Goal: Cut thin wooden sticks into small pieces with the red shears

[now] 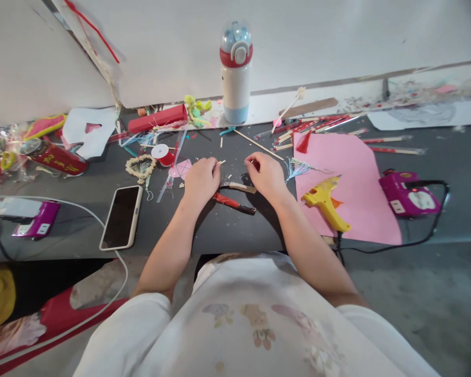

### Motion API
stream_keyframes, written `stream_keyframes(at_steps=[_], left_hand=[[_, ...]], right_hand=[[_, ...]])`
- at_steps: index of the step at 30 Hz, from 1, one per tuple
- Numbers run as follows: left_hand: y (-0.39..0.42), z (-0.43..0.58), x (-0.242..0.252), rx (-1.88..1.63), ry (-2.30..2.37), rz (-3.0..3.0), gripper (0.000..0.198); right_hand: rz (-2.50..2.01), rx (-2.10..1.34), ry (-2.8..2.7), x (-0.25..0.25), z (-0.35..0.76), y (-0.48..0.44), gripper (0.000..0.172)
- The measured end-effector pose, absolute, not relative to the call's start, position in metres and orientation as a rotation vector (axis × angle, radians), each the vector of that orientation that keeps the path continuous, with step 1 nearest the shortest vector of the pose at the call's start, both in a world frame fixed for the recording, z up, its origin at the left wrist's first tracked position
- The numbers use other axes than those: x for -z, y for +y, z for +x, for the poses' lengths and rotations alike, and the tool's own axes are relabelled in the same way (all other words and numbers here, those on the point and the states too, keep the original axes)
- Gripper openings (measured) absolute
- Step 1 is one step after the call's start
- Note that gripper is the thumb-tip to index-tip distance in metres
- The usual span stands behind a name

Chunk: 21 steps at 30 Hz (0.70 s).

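My left hand is closed in a pinch, with the end of a short pale wooden stick piece showing at its fingertips. Across from it, my right hand has thumb and fingers pressed together; what they hold, if anything, is too small to make out. Red-handled pliers lie on the dark table between my wrists, partly hidden by my left hand. A long thin stick with a blue end lies just beyond my hands. A blue tassel is beside my right hand, and a pink paper piece beside my left.
A water bottle stands at the back. Rightward are a pink sheet, a yellow glue gun and a purple power socket with a cable. Leftward lie a phone, a thread spool and a red can.
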State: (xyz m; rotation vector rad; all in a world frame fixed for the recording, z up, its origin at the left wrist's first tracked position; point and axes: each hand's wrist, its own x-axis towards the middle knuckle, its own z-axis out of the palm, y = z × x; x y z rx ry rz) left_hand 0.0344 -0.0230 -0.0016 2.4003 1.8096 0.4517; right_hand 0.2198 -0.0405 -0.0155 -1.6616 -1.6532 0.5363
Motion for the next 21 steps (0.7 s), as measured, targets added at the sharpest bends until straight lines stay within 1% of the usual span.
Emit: stream_keyframes(at_steps=[7, 12, 14, 21], left_hand=[[-0.023, 0.032, 0.001, -0.33, 1.854, 2.438, 0.031], [-0.022, 0.03, 0.001, -0.245, 1.914, 2.458, 0.036], [-0.022, 0.029, 0.0, -0.23, 1.94, 2.457, 0.037], [-0.022, 0.027, -0.004, -0.22, 1.986, 2.41, 0.034]], right_hand=[[-1.649, -0.531, -1.789, 0.015, 0.212, -0.046, 0.013], [-1.571, -0.521, -2.005, 0.019, 0.204, -0.052, 0.014], [-1.543, -0.476, -2.091, 0.019, 0.201, -0.055, 0.017], [-1.446, -0.349, -2.351, 0.012, 0.196, -0.07, 0.038]])
